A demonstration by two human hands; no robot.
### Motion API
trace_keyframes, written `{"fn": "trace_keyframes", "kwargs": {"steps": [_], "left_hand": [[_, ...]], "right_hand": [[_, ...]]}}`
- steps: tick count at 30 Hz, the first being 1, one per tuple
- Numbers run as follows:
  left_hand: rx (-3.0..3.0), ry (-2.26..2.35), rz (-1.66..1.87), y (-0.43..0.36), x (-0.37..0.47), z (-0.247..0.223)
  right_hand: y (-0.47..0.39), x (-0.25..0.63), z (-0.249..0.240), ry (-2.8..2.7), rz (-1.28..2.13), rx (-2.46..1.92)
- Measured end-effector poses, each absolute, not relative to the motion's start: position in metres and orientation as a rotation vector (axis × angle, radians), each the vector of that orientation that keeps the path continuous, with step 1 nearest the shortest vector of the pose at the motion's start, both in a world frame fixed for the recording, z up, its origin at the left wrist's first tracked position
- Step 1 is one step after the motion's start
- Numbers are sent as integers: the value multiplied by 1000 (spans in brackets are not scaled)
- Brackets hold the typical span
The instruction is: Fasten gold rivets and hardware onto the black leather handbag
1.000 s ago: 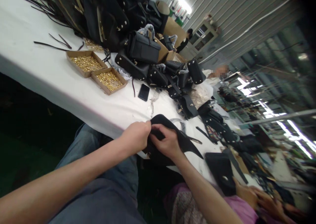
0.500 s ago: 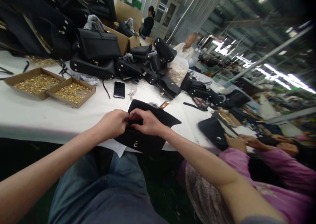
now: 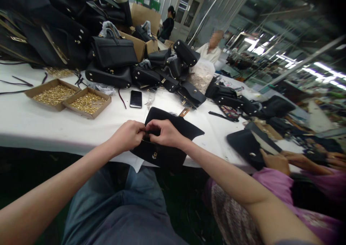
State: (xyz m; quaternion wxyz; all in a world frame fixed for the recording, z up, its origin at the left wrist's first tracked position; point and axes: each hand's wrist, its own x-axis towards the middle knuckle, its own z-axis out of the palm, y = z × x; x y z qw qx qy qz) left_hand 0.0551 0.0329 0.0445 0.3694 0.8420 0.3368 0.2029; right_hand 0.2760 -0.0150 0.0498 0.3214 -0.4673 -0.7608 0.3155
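In front of me a black handbag [image 3: 169,153] lies at the table's near edge with its flap raised and a gold clasp on its front. My left hand [image 3: 131,134] is closed at the left end of the bag's opening, fingers pinched on its edge. My right hand [image 3: 165,134] curves over the opening, thumb and fingers closing toward the left fingertips. Whatever small part may sit between the right fingers is hidden. A brown tag or strap piece with metal [image 3: 185,111] shows just behind the flap.
Two cardboard trays of small gold metal pieces [image 3: 54,94] [image 3: 88,102] stand at the left. A phone [image 3: 136,99] lies behind my hands. Black handbags [image 3: 115,52] are piled along the back. At the right, a co-worker's hand [image 3: 275,162] holds another black bag [image 3: 244,147].
The whole view has shifted, so things appear slightly farther right. Both my hands stay at the bag's opening with little visible movement.
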Motion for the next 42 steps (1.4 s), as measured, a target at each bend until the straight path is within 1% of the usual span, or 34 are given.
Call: {"fn": "trace_keyframes", "kwargs": {"steps": [10,14,18,27,31,36,42], "left_hand": [[2359,775,479,40,55,42],[2505,831,432,40,57,35],[2568,894,496,35,58,25],[2318,838,709,36,54,20],[2171,809,714,38,49,21],[2057,798,669,32,41,22],[2020,810,669,16,32,28]], "right_hand": [[-11,283,52,-1935,1034,-1193],[-11,281,52,-1907,1033,-1225],[-10,278,50,-1911,978,-1221],[-9,271,52,-1869,968,-1267],[-13,269,53,-1875,954,-1285],[-21,268,62,-2035,887,-1259],[-31,261,65,-2101,713,-1267]]}}
